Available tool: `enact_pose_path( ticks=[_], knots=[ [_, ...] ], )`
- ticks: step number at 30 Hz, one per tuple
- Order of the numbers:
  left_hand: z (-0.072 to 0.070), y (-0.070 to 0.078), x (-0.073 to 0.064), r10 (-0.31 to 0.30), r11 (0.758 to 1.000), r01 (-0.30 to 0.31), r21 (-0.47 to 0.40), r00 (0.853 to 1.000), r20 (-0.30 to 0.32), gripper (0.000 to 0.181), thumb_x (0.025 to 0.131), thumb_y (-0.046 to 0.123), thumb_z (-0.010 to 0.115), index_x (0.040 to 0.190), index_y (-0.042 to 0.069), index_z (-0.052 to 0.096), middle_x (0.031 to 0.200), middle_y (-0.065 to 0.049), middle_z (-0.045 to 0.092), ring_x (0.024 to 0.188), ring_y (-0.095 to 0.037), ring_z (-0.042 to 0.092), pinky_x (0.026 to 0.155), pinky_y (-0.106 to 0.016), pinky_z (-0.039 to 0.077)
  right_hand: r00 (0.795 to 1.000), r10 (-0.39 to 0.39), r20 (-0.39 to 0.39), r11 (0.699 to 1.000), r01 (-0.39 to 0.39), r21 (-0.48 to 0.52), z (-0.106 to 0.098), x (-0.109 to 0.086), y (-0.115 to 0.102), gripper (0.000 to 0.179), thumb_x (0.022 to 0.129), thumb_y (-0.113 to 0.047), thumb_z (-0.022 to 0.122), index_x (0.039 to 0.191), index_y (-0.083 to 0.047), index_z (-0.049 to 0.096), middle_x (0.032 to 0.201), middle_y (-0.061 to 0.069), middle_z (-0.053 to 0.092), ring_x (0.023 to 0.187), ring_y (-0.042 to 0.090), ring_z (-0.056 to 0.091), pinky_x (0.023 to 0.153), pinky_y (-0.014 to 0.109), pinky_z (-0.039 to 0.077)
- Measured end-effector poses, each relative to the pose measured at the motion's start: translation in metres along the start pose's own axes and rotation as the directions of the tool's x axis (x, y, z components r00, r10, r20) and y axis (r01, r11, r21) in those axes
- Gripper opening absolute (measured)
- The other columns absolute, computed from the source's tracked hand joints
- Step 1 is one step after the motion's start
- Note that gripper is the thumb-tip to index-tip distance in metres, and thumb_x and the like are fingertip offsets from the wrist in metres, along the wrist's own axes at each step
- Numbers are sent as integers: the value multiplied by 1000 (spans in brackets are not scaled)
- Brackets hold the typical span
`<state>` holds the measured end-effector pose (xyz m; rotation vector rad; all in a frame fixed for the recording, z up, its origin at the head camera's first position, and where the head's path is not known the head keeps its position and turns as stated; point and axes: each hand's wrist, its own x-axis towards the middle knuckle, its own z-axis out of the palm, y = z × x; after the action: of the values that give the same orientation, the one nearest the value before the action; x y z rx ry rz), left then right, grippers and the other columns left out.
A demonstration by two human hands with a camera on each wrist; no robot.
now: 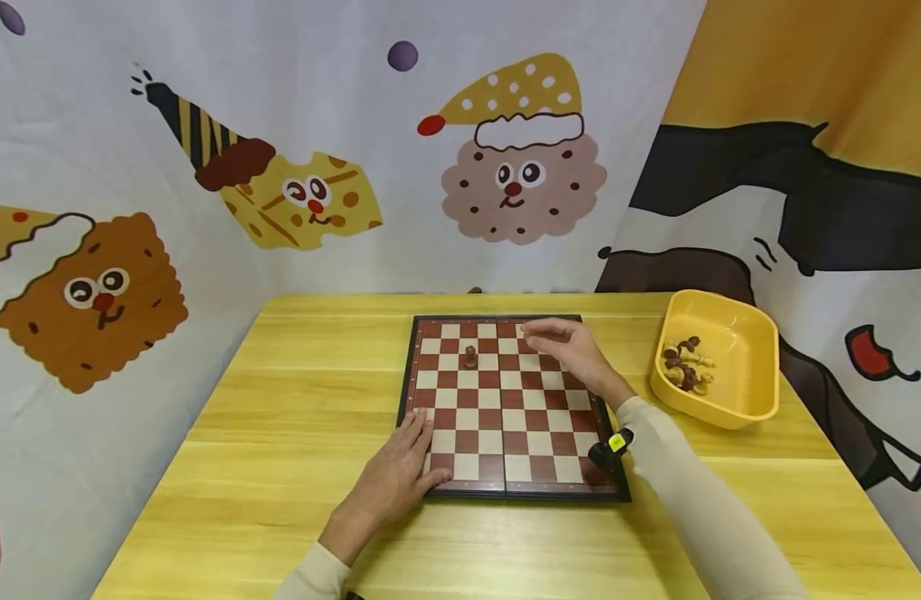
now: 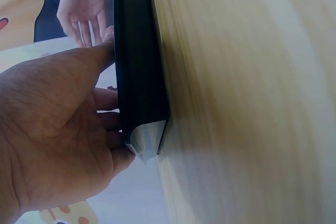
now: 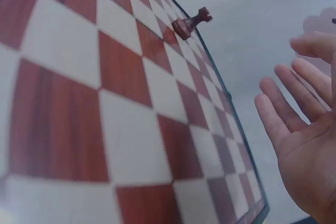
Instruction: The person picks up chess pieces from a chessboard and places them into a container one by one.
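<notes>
A red-and-cream chessboard with a dark frame lies flat on the table. One dark brown rook stands upright towards its far left side, and also shows in the right wrist view as a rook. My left hand rests on the board's near left edge with fingers extended; in the left wrist view the hand lies along the black rim. Over the far right part of the board hovers my right hand, fingers loosely extended and nothing held, apart from the rook.
A yellow plastic bin stands to the right of the board, with several dark and light chess pieces inside at its left. The wooden table backs onto a printed cartoon curtain.
</notes>
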<state>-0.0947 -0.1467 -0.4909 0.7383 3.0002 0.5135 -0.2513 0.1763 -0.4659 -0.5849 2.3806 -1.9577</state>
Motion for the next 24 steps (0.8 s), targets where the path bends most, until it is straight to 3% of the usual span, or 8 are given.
enact_pose_path(
  ticks=[6, 11, 18, 24],
  knots=[
    [1, -1, 0, 3, 1000, -2, 11, 1000, -10, 80, 100, 46, 62, 150, -12, 39, 160, -27, 29, 149, -40, 24, 119, -49, 26, 998, 51, 29, 998, -50, -36, 22, 18, 6, 35, 98, -16, 72, 128, 2, 68, 129, 12, 67, 116, 24, 64, 98, 45, 53],
    [2, -1, -2, 9, 1000, -9, 7, 1000, -5, 80, 100, 47, 61, 150, -12, 38, 160, -27, 28, 149, -40, 24, 119, -49, 25, 993, 104, 54, 994, -104, -16, 42, 26, 15, 34, 97, -11, 72, 129, 1, 69, 131, 13, 66, 121, 27, 60, 101, 46, 50],
    [2, 0, -1, 1, 1000, -1, -14, 1000, -4, 80, 100, 45, 63, 151, -12, 38, 160, -26, 28, 149, -40, 23, 119, -49, 26, 984, 144, 101, 989, -141, -37, 66, 32, 22, 37, 95, -15, 76, 129, -3, 70, 127, 9, 68, 116, 23, 63, 95, 40, 55],
    [2, 0, 0, -7, 1000, 7, -13, 1000, -5, 81, 99, 45, 64, 150, -12, 38, 160, -26, 28, 149, -40, 23, 119, -50, 25, 982, 157, 105, 987, -160, 26, 83, 36, 19, 36, 93, -8, 77, 127, 1, 70, 122, 14, 70, 111, 27, 64, 92, 36, 56]
  ],
)
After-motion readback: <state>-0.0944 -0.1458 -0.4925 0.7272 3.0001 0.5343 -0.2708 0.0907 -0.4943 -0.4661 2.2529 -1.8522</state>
